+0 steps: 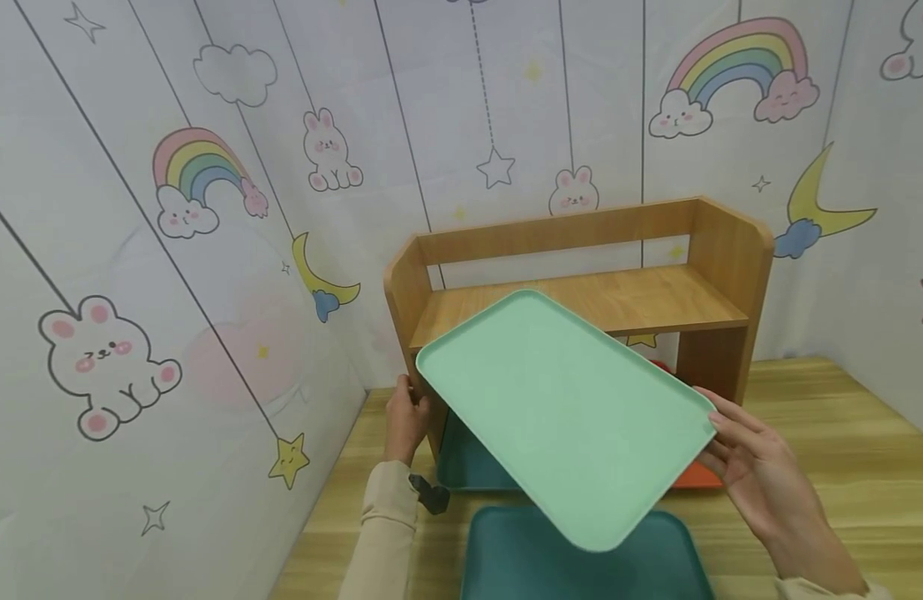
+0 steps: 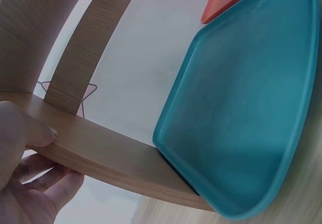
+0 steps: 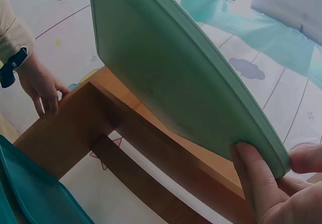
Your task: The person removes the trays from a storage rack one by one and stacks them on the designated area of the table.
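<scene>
A mint-green tray (image 1: 566,417) is held up at a tilt in front of the small wooden shelf (image 1: 664,296). My right hand (image 1: 764,471) pinches its right-hand corner, thumb on one face and fingers on the other. In the right wrist view the tray's underside (image 3: 151,73) shows. My left hand (image 1: 408,423) grips the shelf's left side panel; in the left wrist view the thumb lies on one face of the panel (image 2: 115,158) and the fingers curl round its edge. Just beside that panel, a teal tray (image 2: 241,98) lies under the shelf board, partly hidden in the head view.
An orange-red tray (image 1: 701,477) lies at the shelf's right, mostly behind the green tray. Another teal tray (image 1: 521,554) is on the wood-grain table (image 1: 814,417) in front. Printed fabric walls (image 1: 228,367) stand close at the left and back.
</scene>
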`<state>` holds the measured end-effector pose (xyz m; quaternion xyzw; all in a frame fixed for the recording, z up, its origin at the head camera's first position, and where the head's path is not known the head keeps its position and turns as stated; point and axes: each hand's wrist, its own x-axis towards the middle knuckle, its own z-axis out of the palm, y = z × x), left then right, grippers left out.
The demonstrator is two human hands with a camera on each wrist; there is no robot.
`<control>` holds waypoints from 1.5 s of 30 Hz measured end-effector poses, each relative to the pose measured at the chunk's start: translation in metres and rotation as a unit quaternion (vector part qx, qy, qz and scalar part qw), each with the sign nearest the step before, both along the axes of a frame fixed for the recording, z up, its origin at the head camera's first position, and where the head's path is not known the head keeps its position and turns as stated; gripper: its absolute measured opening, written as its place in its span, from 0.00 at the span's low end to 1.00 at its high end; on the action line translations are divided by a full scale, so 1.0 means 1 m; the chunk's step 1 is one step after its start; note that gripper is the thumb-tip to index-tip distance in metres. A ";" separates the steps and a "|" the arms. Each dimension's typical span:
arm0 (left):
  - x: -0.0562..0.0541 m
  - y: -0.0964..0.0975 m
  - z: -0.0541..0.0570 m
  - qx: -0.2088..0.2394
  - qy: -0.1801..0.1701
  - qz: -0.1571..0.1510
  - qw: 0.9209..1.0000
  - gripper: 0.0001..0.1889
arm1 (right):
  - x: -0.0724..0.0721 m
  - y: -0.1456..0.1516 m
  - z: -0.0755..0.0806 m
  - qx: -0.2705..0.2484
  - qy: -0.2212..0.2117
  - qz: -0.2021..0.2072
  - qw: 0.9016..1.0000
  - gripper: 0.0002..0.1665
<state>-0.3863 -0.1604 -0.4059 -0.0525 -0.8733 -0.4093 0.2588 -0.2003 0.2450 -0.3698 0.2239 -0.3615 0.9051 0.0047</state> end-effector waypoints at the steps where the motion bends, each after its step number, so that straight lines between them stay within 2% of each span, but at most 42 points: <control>1: 0.000 0.000 0.000 0.001 0.000 0.000 1.000 0.11 | 0.001 0.000 0.000 0.002 -0.002 -0.001 1.000 0.25; 9: -0.003 0.000 -0.001 0.013 0.002 0.006 1.000 0.10 | 0.002 0.003 -0.001 0.011 -0.005 0.002 1.000 0.25; 17: -0.001 0.001 0.004 0.021 -0.038 0.005 0.999 0.14 | 0.001 0.007 -0.007 0.024 -0.011 0.014 1.000 0.26; 20: 0.001 0.001 0.006 0.030 -0.040 -0.002 0.999 0.13 | 0.002 0.008 -0.010 0.031 -0.012 0.015 0.999 0.26; 24: 0.003 0.002 0.006 0.044 -0.027 -0.018 0.999 0.12 | 0.003 0.011 -0.013 0.046 -0.009 0.015 0.999 0.26; 27: 0.001 0.001 0.004 0.057 -0.026 -0.033 0.997 0.13 | 0.004 0.013 -0.015 0.054 -0.005 0.027 0.998 0.27; 29: -0.005 -0.003 -0.001 0.046 -0.018 -0.035 0.998 0.13 | 0.005 0.016 -0.017 0.057 0.003 0.042 0.997 0.28; 34: -0.018 -0.010 -0.012 0.002 0.023 -0.014 1.000 0.13 | 0.006 0.021 -0.022 0.066 0.019 0.068 0.995 0.31; 36: -0.017 -0.009 -0.011 0.005 0.015 -0.011 1.000 0.14 | 0.007 0.023 -0.024 0.076 0.016 0.066 0.995 0.30; 41: -0.010 -0.006 -0.006 0.022 -0.031 -0.010 0.999 0.16 | 0.009 0.028 -0.030 0.098 0.005 0.057 0.994 0.30; 45: -0.005 -0.004 -0.003 0.022 -0.025 -0.003 0.999 0.15 | 0.010 0.033 -0.034 0.109 -0.001 0.055 0.992 0.30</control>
